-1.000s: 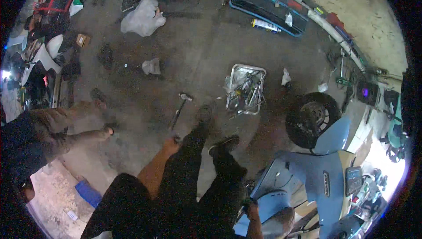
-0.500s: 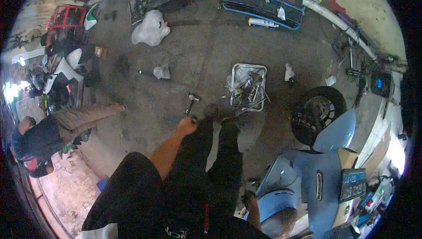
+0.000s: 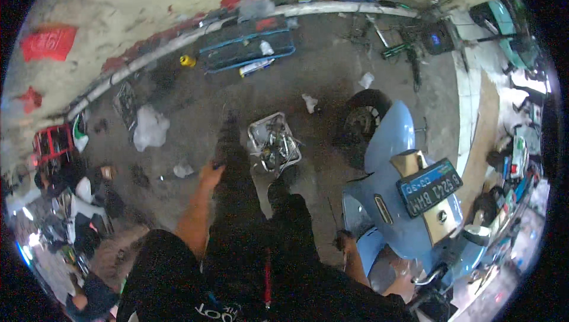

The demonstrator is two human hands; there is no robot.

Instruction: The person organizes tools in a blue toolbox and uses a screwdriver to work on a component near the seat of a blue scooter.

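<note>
My left hand (image 3: 211,174) is a closed fist beside my left leg. The hammer seen in it half a second ago is now blurred against the dark leg, with only a dark bit of handle (image 3: 220,165) showing at the fist. Low beside the blue scooter (image 3: 384,200), my right hand (image 3: 345,242) is closed on something dark that I cannot make out. In front of my feet sits a metal-rimmed tray (image 3: 256,129) heaped with tools.
A wheel with a tyre (image 3: 358,122) lies right of the tray. Further off are a blue-edged rack (image 3: 222,55), a yellow bottle (image 3: 187,61) and a white plastic bag (image 3: 151,127). At left a person (image 3: 95,295) is near motorcycle parts. Bare skin (image 3: 402,286) shows by the scooter's handlebar.
The view has swung right, so the tray and bag appear further left and more of the scooter shows. The hammer, plain before, is now hardly visible. My right hand stays low by the scooter.
</note>
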